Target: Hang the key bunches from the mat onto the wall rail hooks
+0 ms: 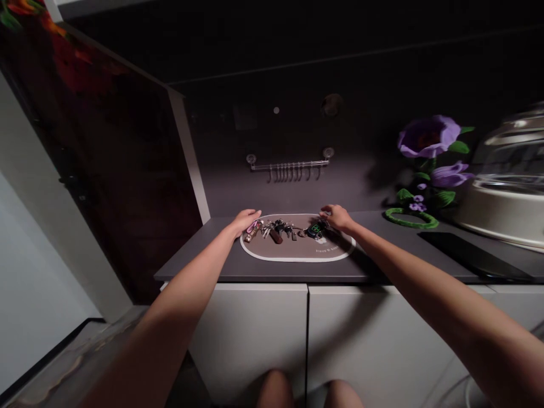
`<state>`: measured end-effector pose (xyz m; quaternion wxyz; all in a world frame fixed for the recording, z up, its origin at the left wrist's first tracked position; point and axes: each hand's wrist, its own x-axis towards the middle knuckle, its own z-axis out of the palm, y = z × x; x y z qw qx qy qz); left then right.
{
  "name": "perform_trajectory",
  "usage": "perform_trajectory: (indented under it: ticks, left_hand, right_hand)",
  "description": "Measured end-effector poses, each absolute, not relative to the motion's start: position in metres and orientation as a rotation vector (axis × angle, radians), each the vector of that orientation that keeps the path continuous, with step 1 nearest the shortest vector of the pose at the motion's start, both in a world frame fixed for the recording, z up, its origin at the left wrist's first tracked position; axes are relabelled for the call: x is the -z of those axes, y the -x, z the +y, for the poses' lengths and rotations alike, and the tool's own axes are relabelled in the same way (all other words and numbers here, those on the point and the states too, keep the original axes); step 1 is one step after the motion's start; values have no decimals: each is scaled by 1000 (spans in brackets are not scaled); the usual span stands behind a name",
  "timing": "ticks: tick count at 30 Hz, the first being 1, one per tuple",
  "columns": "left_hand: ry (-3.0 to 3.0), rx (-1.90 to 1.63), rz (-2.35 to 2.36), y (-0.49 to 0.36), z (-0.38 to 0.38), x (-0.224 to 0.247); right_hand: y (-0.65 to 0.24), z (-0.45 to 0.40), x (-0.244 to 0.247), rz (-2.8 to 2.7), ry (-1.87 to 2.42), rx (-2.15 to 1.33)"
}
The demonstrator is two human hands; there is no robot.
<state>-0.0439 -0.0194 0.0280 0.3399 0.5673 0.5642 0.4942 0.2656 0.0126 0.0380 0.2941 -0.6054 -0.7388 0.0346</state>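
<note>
Head view: both arms reach forward over a dark countertop (263, 263), palms down. Left hand (246, 222) rests at the left end of an oval mat (297, 252), touching a pink key fob (254, 228). Right hand (338, 217) curls over a black fob (315, 229) at the right end. Grip in either hand: cannot tell. Bunched keys (276, 226) lie on the mat between the hands. Hook rail (289, 167) on wall above; purple artificial flowers (429, 136) at right of frame.

Left hand (246, 222) and right hand (338, 217) flank bunched keys (280, 228) on an oval mat (297, 252)
</note>
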Motion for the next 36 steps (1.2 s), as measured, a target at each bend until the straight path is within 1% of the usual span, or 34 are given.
perform_trajectory:
  ticks: [1, 3, 5, 7, 9, 12, 16, 21, 32, 36]
  left_hand:
    - [-1507, -1318, 1450, 43, -24, -34]
    - [-1579, -1372, 1374, 37, -34, -49]
    - [-1624, -1313, 1191, 29, -45, -62]
    - [-1614, -1238, 966, 18, -56, -72]
    - [-1568, -1162, 790, 8, -65, -74]
    - [-1478, -996, 663, -2, -73, -63]
    - [-1374, -930, 697, -6, -76, -36]
    - [-1331, -973, 848, -6, -78, -16]
    - [-1313, -1002, 813, -3, -73, -17]
    - [-1366, -1030, 816, 5, -71, -30]
  right_hand:
    - [-259, 6, -44, -2009, 1521, -208]
    - [-245, -10, -57, -2089, 1266, -575]
    - [-232, -28, -70, -2127, 995, -1025]
    - [-221, -43, -79, -2108, 818, -1378]
    - [-214, -52, -82, -1995, 688, -1580]
    - [-211, -57, -73, -1816, 547, -1764]
    - [-216, -63, -48, -1662, 575, -1828]
    - [-223, -73, -28, -1597, 754, -1716]
    - [-218, -73, -29, -1620, 707, -1762]
    - [-205, -68, -32, -1736, 766, -1665]
